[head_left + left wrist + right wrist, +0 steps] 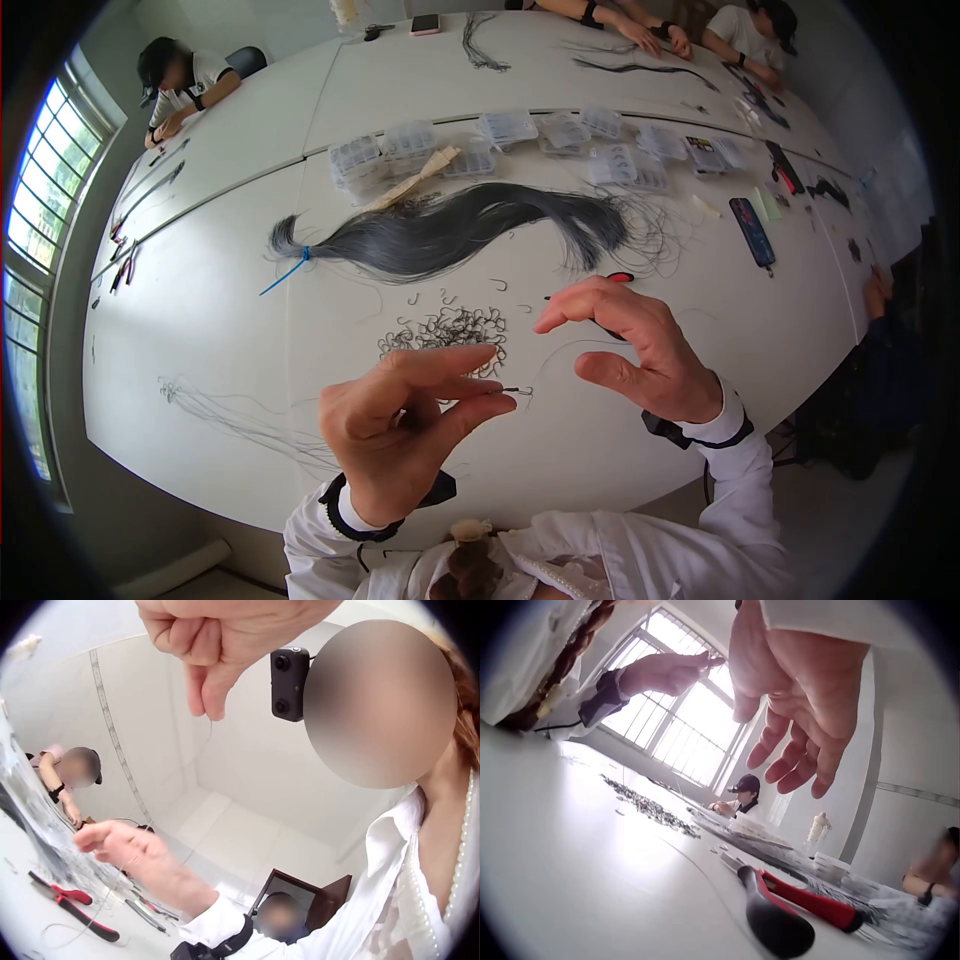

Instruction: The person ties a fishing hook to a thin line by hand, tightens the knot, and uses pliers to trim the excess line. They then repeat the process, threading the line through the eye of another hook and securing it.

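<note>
My left hand (395,425) pinches a small dark fish hook (516,391) between thumb and forefinger, over the table. A thin strand of line (211,739) hangs from those fingertips in the left wrist view. My right hand (650,350) is held up beside it, fingers spread and gently bent, holding nothing. Behind the left hand lies a pile of loose fish hooks (450,325). Red-and-black handled pliers (780,911) lie on the table below the right hand, partly hidden by it in the head view.
A long bundle of dark grey strands (430,240), bound with a blue tie (287,275), lies beyond the hooks. Clear plastic boxes (505,127) stand behind it. Loose lines (250,425) lie at left, a phone-like device (751,233) at right. Other people sit around the table.
</note>
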`<act>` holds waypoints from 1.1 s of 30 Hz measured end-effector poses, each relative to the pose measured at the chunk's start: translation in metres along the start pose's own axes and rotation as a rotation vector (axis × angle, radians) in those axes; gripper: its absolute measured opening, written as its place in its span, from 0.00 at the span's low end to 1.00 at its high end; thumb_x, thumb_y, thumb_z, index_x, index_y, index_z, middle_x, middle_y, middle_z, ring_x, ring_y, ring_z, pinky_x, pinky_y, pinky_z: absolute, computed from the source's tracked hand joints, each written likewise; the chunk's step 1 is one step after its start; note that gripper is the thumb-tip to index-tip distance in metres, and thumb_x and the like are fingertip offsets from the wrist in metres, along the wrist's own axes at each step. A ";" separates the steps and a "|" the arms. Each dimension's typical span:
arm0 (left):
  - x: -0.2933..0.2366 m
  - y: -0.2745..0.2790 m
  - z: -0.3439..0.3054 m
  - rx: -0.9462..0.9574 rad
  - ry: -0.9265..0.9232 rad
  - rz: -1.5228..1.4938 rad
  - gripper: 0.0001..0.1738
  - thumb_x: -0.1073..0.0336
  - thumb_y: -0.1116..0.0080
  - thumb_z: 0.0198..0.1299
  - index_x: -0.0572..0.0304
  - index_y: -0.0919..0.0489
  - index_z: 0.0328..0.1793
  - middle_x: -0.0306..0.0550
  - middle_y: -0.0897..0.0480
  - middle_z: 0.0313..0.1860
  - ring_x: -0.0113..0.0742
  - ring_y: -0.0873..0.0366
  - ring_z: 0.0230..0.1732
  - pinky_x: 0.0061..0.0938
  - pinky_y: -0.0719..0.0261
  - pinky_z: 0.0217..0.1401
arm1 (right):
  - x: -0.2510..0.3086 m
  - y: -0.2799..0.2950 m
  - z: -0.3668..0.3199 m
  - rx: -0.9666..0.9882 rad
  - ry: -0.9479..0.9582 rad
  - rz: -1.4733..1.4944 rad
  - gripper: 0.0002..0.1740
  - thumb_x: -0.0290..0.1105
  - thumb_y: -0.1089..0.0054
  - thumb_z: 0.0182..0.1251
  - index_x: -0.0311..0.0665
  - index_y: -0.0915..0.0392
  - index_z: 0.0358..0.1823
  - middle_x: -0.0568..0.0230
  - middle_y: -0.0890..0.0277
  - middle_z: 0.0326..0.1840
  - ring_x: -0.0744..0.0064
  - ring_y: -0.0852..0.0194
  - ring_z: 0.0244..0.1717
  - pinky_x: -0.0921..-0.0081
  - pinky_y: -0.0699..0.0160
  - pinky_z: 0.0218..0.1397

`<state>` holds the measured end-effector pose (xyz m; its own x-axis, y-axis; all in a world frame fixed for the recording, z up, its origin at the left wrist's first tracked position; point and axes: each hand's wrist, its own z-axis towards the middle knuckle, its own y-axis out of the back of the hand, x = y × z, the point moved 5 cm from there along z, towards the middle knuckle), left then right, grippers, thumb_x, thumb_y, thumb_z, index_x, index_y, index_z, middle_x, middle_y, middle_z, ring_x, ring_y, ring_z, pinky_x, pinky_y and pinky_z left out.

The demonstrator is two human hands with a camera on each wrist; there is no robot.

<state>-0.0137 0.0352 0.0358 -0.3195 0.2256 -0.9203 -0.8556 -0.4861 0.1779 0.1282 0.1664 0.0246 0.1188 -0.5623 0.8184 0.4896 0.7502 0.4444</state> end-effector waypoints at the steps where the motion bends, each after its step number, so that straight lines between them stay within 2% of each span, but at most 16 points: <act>1: 0.000 0.001 -0.001 0.010 0.037 0.021 0.18 0.85 0.31 0.42 0.75 0.23 0.41 0.50 0.16 0.30 0.36 0.15 0.31 0.21 0.16 0.34 | 0.010 -0.005 0.003 -0.005 0.001 -0.001 0.18 0.37 0.35 0.60 0.32 0.25 0.46 0.57 0.25 0.45 0.67 0.25 0.46 0.74 0.27 0.49; 2: 0.002 0.000 -0.002 0.013 0.032 0.023 0.18 0.85 0.31 0.42 0.75 0.23 0.41 0.50 0.16 0.30 0.36 0.15 0.31 0.21 0.16 0.34 | 0.018 -0.009 0.004 -0.018 -0.016 0.097 0.17 0.35 0.35 0.60 0.33 0.25 0.46 0.58 0.23 0.43 0.68 0.24 0.44 0.75 0.27 0.48; 3: 0.001 0.001 -0.002 -0.044 -0.039 0.046 0.17 0.82 0.30 0.43 0.71 0.21 0.41 0.46 0.15 0.29 0.27 0.17 0.28 0.15 0.26 0.25 | 0.023 -0.015 0.006 -0.030 -0.032 0.195 0.16 0.32 0.34 0.59 0.33 0.25 0.46 0.59 0.22 0.42 0.68 0.24 0.43 0.76 0.27 0.47; 4: -0.001 0.003 -0.003 -0.104 -0.111 0.068 0.17 0.79 0.28 0.43 0.67 0.18 0.41 0.42 0.14 0.28 0.18 0.19 0.24 0.09 0.36 0.16 | 0.027 -0.019 0.009 -0.110 -0.028 0.226 0.12 0.31 0.34 0.58 0.33 0.23 0.41 0.62 0.21 0.36 0.69 0.23 0.38 0.76 0.27 0.45; 7: -0.007 0.005 -0.005 -0.116 -0.200 0.138 0.17 0.78 0.27 0.43 0.66 0.18 0.42 0.43 0.14 0.28 0.15 0.24 0.19 0.09 0.38 0.15 | 0.029 -0.024 0.012 -0.101 -0.037 0.193 0.09 0.30 0.33 0.56 0.34 0.21 0.35 0.64 0.20 0.33 0.71 0.23 0.35 0.76 0.27 0.42; 11: -0.006 0.005 -0.005 -0.154 -0.203 0.132 0.16 0.77 0.27 0.43 0.64 0.18 0.41 0.42 0.14 0.27 0.13 0.30 0.14 0.10 0.39 0.14 | 0.034 -0.023 0.016 -0.143 -0.028 0.157 0.07 0.29 0.32 0.55 0.35 0.20 0.31 0.66 0.21 0.30 0.72 0.24 0.32 0.77 0.29 0.39; 13: -0.009 0.004 -0.002 -0.111 -0.172 0.184 0.14 0.76 0.28 0.43 0.63 0.17 0.39 0.40 0.14 0.28 0.14 0.34 0.12 0.12 0.41 0.13 | 0.035 -0.022 0.016 -0.165 0.000 0.060 0.05 0.27 0.33 0.53 0.35 0.20 0.30 0.66 0.21 0.29 0.71 0.25 0.31 0.76 0.30 0.38; 20: -0.010 -0.003 0.001 0.002 -0.168 0.197 0.11 0.75 0.29 0.45 0.62 0.17 0.36 0.38 0.15 0.29 0.16 0.35 0.11 0.15 0.41 0.12 | 0.043 -0.018 0.013 -0.247 0.100 -0.204 0.05 0.24 0.34 0.51 0.37 0.23 0.27 0.70 0.22 0.27 0.71 0.27 0.28 0.70 0.34 0.41; 22: -0.009 -0.003 0.001 0.026 -0.097 0.168 0.10 0.75 0.28 0.45 0.62 0.17 0.35 0.38 0.16 0.27 0.17 0.35 0.11 0.15 0.40 0.13 | 0.043 -0.018 0.012 -0.260 0.096 -0.234 0.06 0.24 0.34 0.50 0.38 0.24 0.26 0.71 0.23 0.27 0.72 0.27 0.28 0.69 0.35 0.42; 29: -0.003 -0.007 0.001 -0.006 -0.154 0.153 0.11 0.73 0.28 0.45 0.63 0.17 0.36 0.38 0.16 0.27 0.17 0.35 0.13 0.15 0.39 0.13 | 0.041 -0.023 0.010 -0.298 0.085 -0.209 0.06 0.24 0.35 0.50 0.40 0.24 0.26 0.72 0.23 0.27 0.72 0.26 0.28 0.69 0.35 0.44; 31: -0.001 -0.009 0.000 -0.051 -0.209 0.106 0.14 0.73 0.27 0.44 0.64 0.18 0.38 0.38 0.16 0.28 0.16 0.36 0.13 0.14 0.40 0.14 | 0.035 -0.024 0.009 -0.333 0.044 -0.025 0.06 0.25 0.34 0.50 0.41 0.24 0.26 0.73 0.22 0.27 0.73 0.26 0.29 0.67 0.35 0.47; 33: -0.002 -0.009 0.000 -0.044 -0.167 0.071 0.14 0.73 0.28 0.45 0.64 0.18 0.38 0.39 0.16 0.29 0.16 0.36 0.13 0.14 0.40 0.14 | 0.031 -0.024 0.009 -0.332 0.032 0.004 0.06 0.24 0.34 0.50 0.41 0.23 0.26 0.74 0.22 0.27 0.73 0.25 0.29 0.66 0.35 0.49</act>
<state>-0.0056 0.0391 0.0361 -0.4446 0.3252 -0.8346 -0.8110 -0.5416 0.2210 0.1126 0.1335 0.0424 0.1459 -0.5743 0.8055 0.7431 0.6011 0.2939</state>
